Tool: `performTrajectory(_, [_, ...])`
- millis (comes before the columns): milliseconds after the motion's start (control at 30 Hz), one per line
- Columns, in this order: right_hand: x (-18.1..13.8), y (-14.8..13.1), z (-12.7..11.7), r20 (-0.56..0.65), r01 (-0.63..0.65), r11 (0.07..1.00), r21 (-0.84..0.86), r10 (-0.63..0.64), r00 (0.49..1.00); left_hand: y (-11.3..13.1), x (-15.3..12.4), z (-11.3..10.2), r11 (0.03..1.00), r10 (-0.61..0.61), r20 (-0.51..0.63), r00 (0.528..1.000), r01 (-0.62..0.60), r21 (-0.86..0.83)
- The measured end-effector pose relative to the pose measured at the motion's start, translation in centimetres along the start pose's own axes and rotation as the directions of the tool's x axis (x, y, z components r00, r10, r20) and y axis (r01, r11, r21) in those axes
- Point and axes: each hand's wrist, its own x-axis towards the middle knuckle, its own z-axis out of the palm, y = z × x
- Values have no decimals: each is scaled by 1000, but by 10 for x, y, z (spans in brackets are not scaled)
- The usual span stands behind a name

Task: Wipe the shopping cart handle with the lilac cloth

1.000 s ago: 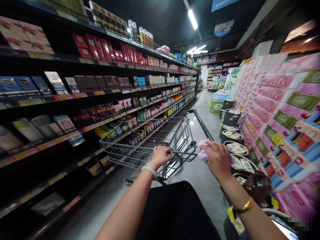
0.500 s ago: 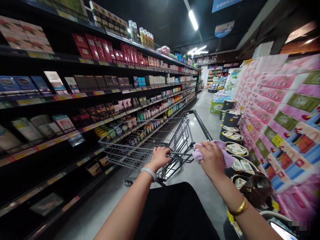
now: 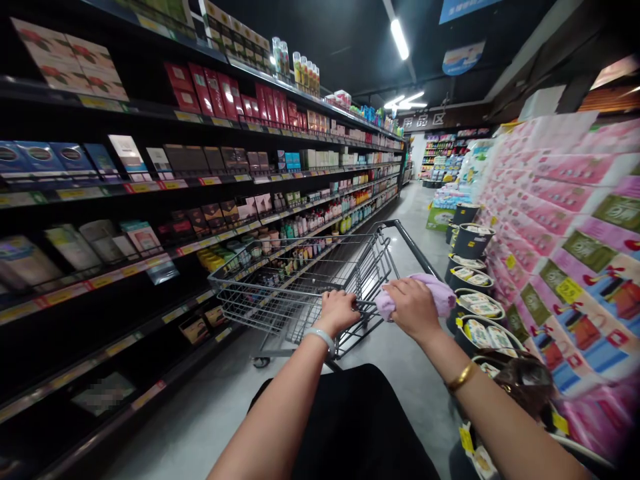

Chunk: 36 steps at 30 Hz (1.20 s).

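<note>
A grey wire shopping cart (image 3: pixel 250 303) stands side-on before me, its black handle (image 3: pixel 417 252) reaching toward the far right. Curled round the cart's near top rail is my left hand (image 3: pixel 339 312), with a pale bracelet on the wrist. My right hand (image 3: pixel 414 310) presses a bunched lilac cloth (image 3: pixel 441 293) against the same rail, near the handle end. A gold bangle circles that wrist. The cloth hides part of the rail and the palm. Through the wires the basket appears to hold nothing.
Tall shelves (image 3: pixel 210 180) of boxed and bottled goods run along the left. On the right stand black tubs (image 3: pixel 473 240) of packets, a dark brown bag (image 3: pixel 525 380) and stacked pink tissue packs (image 3: pixel 550 180). Grey floor (image 3: pixel 407 200) stretches down the aisle.
My right hand has slid the cloth left along the rail, closer to my left hand. The left hand keeps its grip. The whole view has shifted slightly.
</note>
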Motion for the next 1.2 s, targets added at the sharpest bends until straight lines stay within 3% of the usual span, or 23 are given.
performTrajectory(167, [-4, 34, 2, 56, 55, 997, -54, -52, 997, -21, 9, -7, 984, 135, 13, 991, -133, -119])
performTrajectory(333, [-10, 73, 8, 54, 116, 990, -79, -112, 992, -72, 7, -19, 999, 6, 6, 1000, -6, 39])
performTrajectory(467, [-10, 90, 19, -11, -42, 993, -112, 41, 999, -93, 5, -16, 997, -24, -10, 1000, 25, 75])
performTrajectory(533, [-7, 77, 30, -45, -162, 982, -97, 158, 986, -88, 7, -10, 996, -31, -30, 999, 33, 78])
performTrajectory(600, [-2, 47, 47, -10, -208, 978, -4, 208, 978, -76, 10, -2, 996, -41, -61, 997, 46, 72])
performTrajectory(667, [3, 7, 66, 98, -179, 964, 195, 162, 982, -64, 12, 5, 998, -39, -81, 996, 44, 54])
performTrajectory(733, [9, -28, 83, 110, -197, 952, 233, 175, 978, -52, 14, 10, 999, -26, -82, 996, 29, 39])
performTrajectory(833, [12, -41, 93, 152, -135, 939, 316, 91, 984, -43, 15, 10, 999, -15, -44, 999, 16, 29])
performTrajectory(967, [-8, 19, 84, 204, -1, 948, 317, -67, 977, -55, 12, -3, 1000, -22, 26, 999, 22, -2])
performTrajectory(1100, [-37, 82, 81, 112, -91, 976, 196, 70, 991, -91, -2, -17, 996, -55, 13, 998, 54, 73])
performTrajectory(1200, [-41, 77, 89, 52, -249, 960, 126, 244, 968, -109, -12, -18, 986, -86, 40, 995, 80, 147])
